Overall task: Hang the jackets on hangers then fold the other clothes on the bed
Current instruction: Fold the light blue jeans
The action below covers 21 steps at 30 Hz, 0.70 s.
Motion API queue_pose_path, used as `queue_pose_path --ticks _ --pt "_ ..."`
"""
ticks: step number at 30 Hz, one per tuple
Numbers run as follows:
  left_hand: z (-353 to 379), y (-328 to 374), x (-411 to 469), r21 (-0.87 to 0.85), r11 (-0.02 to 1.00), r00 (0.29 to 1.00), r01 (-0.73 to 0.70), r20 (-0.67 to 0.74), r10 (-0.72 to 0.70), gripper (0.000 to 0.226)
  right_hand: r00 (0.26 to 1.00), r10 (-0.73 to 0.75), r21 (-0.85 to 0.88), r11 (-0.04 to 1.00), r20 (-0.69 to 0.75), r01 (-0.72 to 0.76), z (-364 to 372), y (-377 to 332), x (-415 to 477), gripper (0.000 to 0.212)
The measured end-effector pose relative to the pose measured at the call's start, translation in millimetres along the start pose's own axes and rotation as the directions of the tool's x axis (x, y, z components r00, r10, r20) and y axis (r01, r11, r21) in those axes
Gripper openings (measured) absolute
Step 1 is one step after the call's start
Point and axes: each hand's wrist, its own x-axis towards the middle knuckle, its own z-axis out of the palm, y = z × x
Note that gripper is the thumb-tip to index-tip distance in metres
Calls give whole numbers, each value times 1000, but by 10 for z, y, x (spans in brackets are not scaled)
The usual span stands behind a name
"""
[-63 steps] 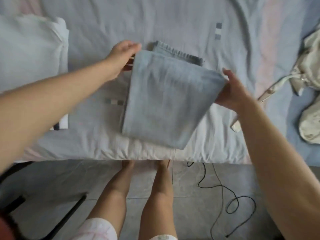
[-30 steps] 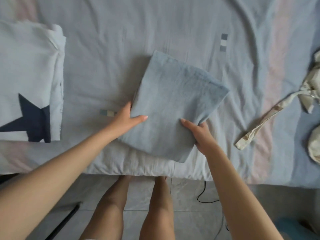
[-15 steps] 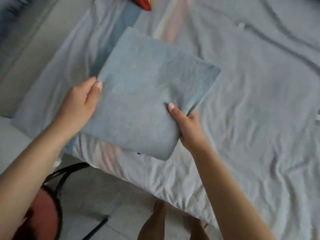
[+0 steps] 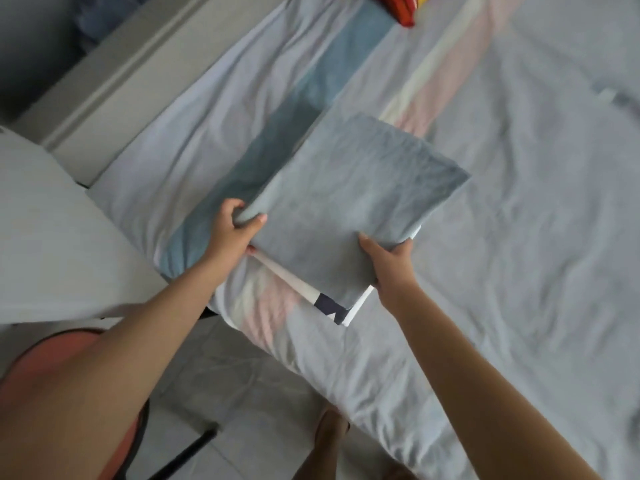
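Surroundings: one white tabletop lies left of the folded jeans. One salmon-seated chair stands below-left of them. One red-and-yellow striped item sits well beyond them.

One folded white garment with a navy print lies directly under the jeans, mostly covered by them, on the wrinkled, striped bed near its corner.

Jeans: one squarish, pale-blue denim bundle.

Two hands: the left hand grips the jeans' left edge, fingers curled round it. The right hand pinches the near-right corner, thumb on top.

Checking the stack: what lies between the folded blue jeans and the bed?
In the head view, a folded white garment with a navy print peeks out beneath the jeans, on the bed.
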Motion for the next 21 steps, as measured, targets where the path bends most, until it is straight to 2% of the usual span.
queue_pose_path --ticks 3,5,7,9,10,11,12,13,14,15,16,17,18,20,21 --pt "-48 110 109 12 991 985 -132 -111 132 22 999 -45 9 999 11 45 77 9 -22 63" --pt "-55 64 115 55 993 984 -108 -134 114 26 999 -44 -127 991 -30 40 127 52 -102 61" --pt "-35 -75 28 143 990 992 -14 -125 32 33 988 -31 -236 972 -153 -6 188 113 -182 69" --pt "38 -135 -115 348 937 978 -16 -189 87 39 940 -94 -337 941 -328 -24 287 105 -312 84" --pt "85 -127 -183 513 855 955 -72 -213 208 46 887 -237 -478 878 -396 21 332 97 -372 88" --pt "140 -95 -240 663 729 919 -169 -162 360 53 820 -443 -653 749 -363 115 364 103 -418 89" --pt "210 -96 -300 746 597 874 -295 -41 483 58 758 -620 -800 551 -203 237 359 140 -443 88" --pt "285 -123 -355 779 472 834 -413 115 539 62 708 -706 -875 330 21 355 321 207 -434 83" --pt "372 -190 -413 778 401 816 -483 233 529 65 672 -697 -887 113 250 448 247 284 -404 75" --pt "447 -288 -463 776 409 842 -480 278 462 70 648 -631 -861 -64 426 505 129 383 -355 69" --pt "510 -374 -507 777 464 889 -426 264 374 74 651 -553 -835 -170 520 523 -24 470 -317 67" --pt "573 -439 -574 772 537 934 -341 214 286 76 673 -500 -829 -198 544 523 -226 568 -282 68" --pt "626 -466 -621 758 601 964 -253 145 223 78 707 -479 -846 -177 520 502 -405 616 -263 70" --pt "767 -383 -789 737 667 989 -108 9 150 77 790 -486 -900 18 374 436 -779 668 -276 72" --pt "918 -328 -956 738 667 988 -99 -8 155 78 820 -503 -915 129 273 383 -1051 707 -326 70"
